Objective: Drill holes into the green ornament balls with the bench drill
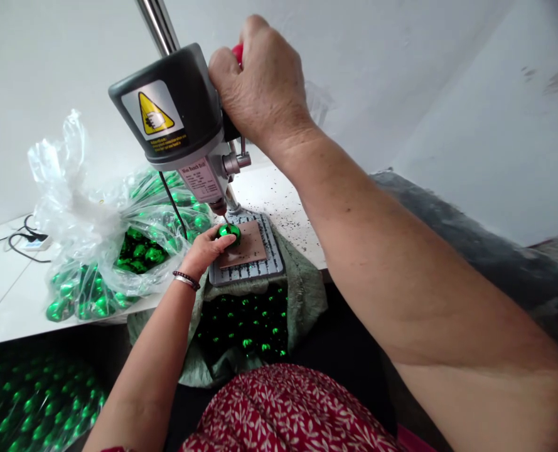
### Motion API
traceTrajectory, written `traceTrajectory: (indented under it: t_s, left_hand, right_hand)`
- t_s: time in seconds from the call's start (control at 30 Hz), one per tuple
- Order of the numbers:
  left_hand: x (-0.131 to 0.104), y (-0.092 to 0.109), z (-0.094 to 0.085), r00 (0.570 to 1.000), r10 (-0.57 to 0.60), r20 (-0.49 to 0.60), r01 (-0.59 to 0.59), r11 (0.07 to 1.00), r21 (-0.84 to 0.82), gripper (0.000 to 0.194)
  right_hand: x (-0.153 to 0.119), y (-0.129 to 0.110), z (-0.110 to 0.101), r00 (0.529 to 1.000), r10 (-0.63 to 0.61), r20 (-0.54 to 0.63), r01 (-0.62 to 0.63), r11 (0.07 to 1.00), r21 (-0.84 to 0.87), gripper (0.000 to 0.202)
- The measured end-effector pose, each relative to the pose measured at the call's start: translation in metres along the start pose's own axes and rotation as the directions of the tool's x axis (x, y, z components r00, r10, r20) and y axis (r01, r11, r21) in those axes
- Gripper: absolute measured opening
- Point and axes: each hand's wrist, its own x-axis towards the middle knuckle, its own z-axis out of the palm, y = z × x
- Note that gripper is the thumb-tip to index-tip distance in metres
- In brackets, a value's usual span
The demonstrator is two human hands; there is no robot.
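Note:
My left hand (209,248) grips a shiny green ball ornament (230,234) with the thumb across its front. The ball rests on a brown board (250,245) on the slotted metal base (275,257) of a bench drill (170,107). Its thin bit comes down to the top of the ball; whether it has gone in I cannot tell. Up at the drill's right side, my right hand (264,81) is wrapped round a lever handle with a red end (238,53). Most of that handle is hidden by the fingers.
A clear plastic bag (90,213) of green balls lies open on the white table left of the drill. Below the base, a green sack (302,295) holds many balls. More balls (34,402) fill a bag at lower left. Dark shavings and a power cord (17,242) lie on the tabletop.

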Motion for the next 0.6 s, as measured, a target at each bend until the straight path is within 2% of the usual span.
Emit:
traceTrajectory:
  t_s: [0.13,0.3,0.6]
  left_hand:
    - [-0.002,0.0,0.006,0.998,0.039,-0.058,-0.034,0.996,0.081,0.071]
    - [-0.008,0.002,0.018,0.991,0.078,-0.105,-0.061,0.986,0.157,0.07]
    - [-0.009,-0.005,0.022,0.992,0.077,-0.1,-0.058,0.982,0.18,0.074]
  right_hand:
    - [0.0,0.002,0.001,1.0,-0.016,-0.015,0.017,0.997,0.069,0.03]
    - [-0.002,0.001,-0.001,0.999,-0.024,-0.024,0.026,0.996,0.085,0.026]
    - [-0.02,-0.002,-0.009,1.0,-0.008,-0.022,0.008,1.0,0.016,0.018]
